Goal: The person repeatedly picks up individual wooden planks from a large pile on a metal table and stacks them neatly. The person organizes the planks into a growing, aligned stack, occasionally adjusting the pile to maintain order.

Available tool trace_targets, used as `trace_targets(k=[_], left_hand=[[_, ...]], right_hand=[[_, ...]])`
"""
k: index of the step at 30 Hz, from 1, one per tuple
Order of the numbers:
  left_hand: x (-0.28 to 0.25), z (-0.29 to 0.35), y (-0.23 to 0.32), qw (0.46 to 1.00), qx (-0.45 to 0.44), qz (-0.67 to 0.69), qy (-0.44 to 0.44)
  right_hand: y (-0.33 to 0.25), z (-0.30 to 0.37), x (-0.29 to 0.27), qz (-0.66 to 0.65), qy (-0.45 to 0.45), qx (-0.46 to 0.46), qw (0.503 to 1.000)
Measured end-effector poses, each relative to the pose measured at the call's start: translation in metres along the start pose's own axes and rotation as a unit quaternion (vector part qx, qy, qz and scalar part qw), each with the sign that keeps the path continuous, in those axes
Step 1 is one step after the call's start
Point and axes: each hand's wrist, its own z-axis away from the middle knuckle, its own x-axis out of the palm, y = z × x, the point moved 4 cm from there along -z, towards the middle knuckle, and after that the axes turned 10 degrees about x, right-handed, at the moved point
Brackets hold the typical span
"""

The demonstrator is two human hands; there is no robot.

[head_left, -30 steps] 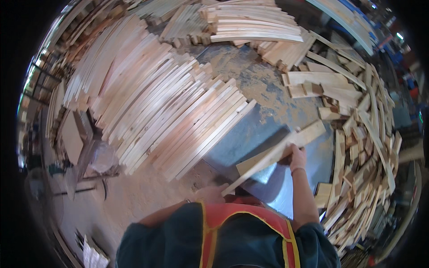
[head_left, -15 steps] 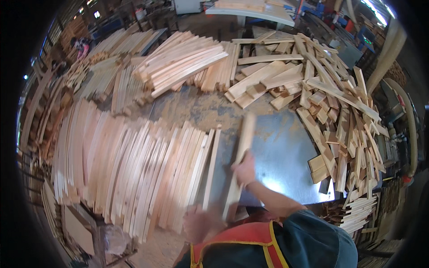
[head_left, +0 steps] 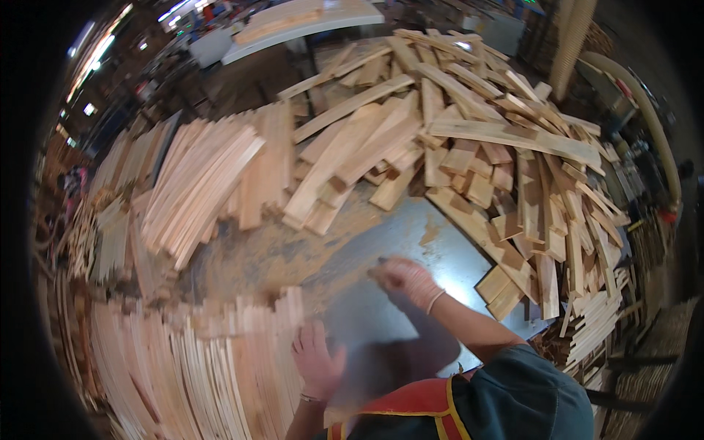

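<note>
This is a woodworking shop or a small timber factory. A metal counter dusted with sawdust is surrounded by large heaps of cut wooden slats and short boards. A thick dust-extraction hose runs at the right, and ceiling lamps light the dim hall behind.

Table top: sheet metal, grey, smooth, dull sheen with a bright glare patch near the right hand; pale sawdust dusts it, matt and powdery. Stacked slats under the left hand: bare pale wood, unfinished, sawn faces, matt. Loose offcut pile: same raw wood, rougher edges. Hose: beige, ribbed, looks plastic. Vest: orange cloth, matt.
</note>
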Motion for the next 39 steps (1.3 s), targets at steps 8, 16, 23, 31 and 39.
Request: trace_targets(k=[8,16,23,31,39], left_hand=[[0.029,-0.307,0.040,0.984,0.172,-0.036,0.006],[0.086,-0.428,0.034,0.980,-0.005,-0.060,-0.190],[0.164,-0.211,0.028,0.822,-0.144,0.506,-0.219],[0.081,0.032,0.064,0.861,-0.179,0.333,-0.340],[0.068,0.197,0.003,0.987,0.007,0.125,-0.100]], right_hand=[[-0.125,0.012,-0.143,-0.311,0.107,0.017,0.944],[-0.203,-0.093,-0.099,-0.281,0.145,0.021,0.948],[-0.083,-0.060,-0.085,-0.231,0.016,0.092,0.968],[-0.027,0.002,0.021,0.323,0.078,0.097,0.938],[0.065,0.069,0.205,0.506,-0.107,0.115,0.848]])
